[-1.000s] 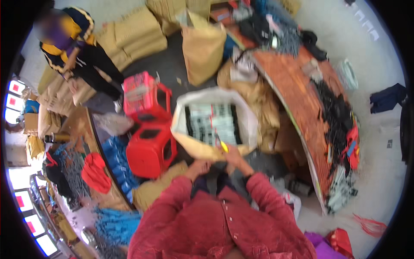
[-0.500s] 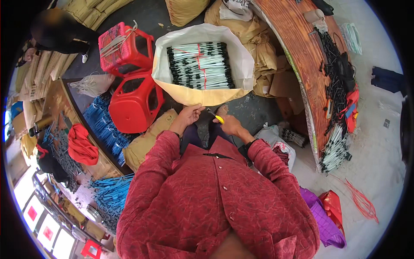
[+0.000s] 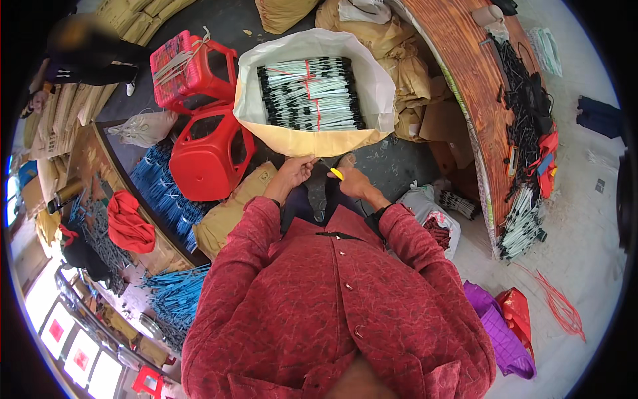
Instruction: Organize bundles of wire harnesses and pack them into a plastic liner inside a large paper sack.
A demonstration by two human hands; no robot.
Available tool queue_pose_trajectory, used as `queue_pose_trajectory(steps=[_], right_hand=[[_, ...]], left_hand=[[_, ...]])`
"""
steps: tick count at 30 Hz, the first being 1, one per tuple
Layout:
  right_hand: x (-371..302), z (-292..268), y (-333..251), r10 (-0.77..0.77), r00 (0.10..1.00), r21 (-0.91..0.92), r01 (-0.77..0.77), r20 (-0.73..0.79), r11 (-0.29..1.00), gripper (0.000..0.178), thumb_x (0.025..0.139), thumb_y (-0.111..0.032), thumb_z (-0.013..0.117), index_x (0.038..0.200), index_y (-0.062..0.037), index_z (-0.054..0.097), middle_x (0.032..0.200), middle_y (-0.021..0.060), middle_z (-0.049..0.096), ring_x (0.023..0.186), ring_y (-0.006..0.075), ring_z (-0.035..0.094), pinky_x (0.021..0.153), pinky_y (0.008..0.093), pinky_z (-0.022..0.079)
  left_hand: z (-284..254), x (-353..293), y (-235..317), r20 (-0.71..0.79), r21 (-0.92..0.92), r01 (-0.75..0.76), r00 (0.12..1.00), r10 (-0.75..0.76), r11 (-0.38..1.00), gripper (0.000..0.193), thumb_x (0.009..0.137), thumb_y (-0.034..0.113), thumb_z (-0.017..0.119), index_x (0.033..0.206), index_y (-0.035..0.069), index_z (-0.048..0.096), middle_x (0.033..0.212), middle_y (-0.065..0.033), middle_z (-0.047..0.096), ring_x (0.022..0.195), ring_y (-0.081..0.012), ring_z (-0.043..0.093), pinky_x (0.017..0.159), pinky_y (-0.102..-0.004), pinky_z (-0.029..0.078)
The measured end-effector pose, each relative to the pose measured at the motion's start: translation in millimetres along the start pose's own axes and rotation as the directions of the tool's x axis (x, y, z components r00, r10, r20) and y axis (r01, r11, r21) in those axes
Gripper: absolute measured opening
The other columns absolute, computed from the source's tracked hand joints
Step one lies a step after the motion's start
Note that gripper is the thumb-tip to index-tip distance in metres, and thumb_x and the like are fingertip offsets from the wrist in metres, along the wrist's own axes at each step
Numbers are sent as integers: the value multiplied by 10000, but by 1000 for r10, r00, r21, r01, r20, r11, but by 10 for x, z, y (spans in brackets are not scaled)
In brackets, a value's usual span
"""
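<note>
A large paper sack (image 3: 312, 143) with a pale lining stands wide open in front of me. Inside it lie stacked bundles of thin white-and-black rods (image 3: 310, 100), bound with red ties. My left hand (image 3: 294, 174) pinches the near rim of the sack between thumb and fingers. Close to its right, my right hand (image 3: 357, 185) is closed round a small tool with a yellow handle (image 3: 337, 173). The working end of this tool points toward the rim and is too small to make out.
Two red plastic stools (image 3: 207, 166) stand left of the sack. Beyond them is a low table (image 3: 166, 243) with blue rods. At right, a curved wooden table (image 3: 458, 60) carries black rods. Full brown sacks (image 3: 402, 86) sit behind. Another person (image 3: 86, 56) is at far left.
My right hand has turned slightly, and the tool's dark metal end, visible before, hardly shows now. My left hand has shifted slightly up with the rim still pinched.
</note>
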State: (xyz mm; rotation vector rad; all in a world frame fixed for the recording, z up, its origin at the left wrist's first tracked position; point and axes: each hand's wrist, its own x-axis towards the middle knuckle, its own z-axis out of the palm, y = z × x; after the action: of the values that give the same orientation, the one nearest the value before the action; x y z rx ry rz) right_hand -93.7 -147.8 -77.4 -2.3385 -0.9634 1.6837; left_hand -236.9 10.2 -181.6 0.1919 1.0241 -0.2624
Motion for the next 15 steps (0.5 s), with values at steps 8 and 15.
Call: queue_pose_trajectory(steps=[8, 15], right_hand=[[2, 59, -25, 18, 1000, 12, -18, -13, 1000, 439, 797, -80, 517, 1199, -213, 632, 1156, 163, 636, 1082, 346, 599, 886, 435, 472], [232, 164, 103, 21, 999, -3, -21, 34, 1000, 363, 794, -95, 520, 1135, -104, 645, 1100, 197, 648, 1080, 352, 597, 887, 428, 468]], left_hand=[[32, 34, -56, -96, 109, -120, 987, 131, 987, 82, 845, 115, 687, 900, 62, 658, 719, 13, 642, 555, -50, 554, 494, -183, 458], [28, 23, -121, -94, 79, -128, 986, 135, 989, 48, 830, 89, 685, 842, 54, 655, 660, 14, 610, 543, -65, 560, 493, -192, 466]])
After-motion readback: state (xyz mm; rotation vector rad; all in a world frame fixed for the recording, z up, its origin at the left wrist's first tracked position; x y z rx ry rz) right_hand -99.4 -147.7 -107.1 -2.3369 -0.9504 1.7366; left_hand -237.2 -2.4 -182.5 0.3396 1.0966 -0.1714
